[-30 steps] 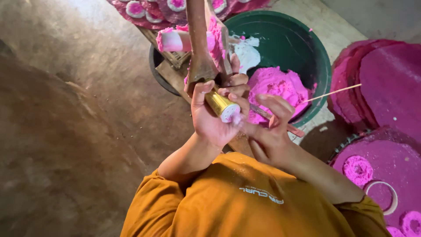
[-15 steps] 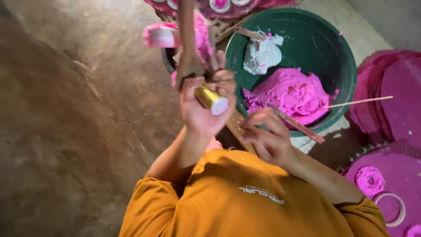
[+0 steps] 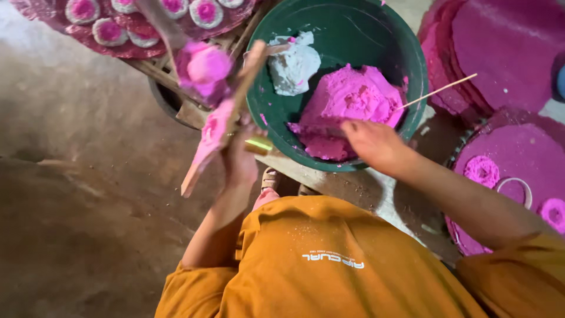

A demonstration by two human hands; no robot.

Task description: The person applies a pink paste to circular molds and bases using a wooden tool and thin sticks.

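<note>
My left hand (image 3: 238, 162) is raised beside the green basin (image 3: 406, 53). It is shut on a small gold tube (image 3: 259, 145) and on a blurred wooden stick (image 3: 247, 76) smeared with pink. A pink lump (image 3: 206, 65) sits beside the stick's upper part. My right hand (image 3: 374, 144) reaches over the basin's near rim, its fingers curled into the mound of pink paste (image 3: 350, 100). A grey-white lump (image 3: 294, 65) lies in the basin beside the pink mound.
A thin skewer (image 3: 438, 91) leans on the basin's right rim. Pink discs with white rims (image 3: 112, 29) lie on a tray at the top left. Stacked pink round sheets (image 3: 512, 47) and a pink board holding a ring (image 3: 515, 188) are on the right. Bare earth floor (image 3: 76, 176) spreads left.
My right hand has left the gold tube and gone forward into the pink paste. My left hand has dropped and turned with the tube. The view has shifted toward the basin.
</note>
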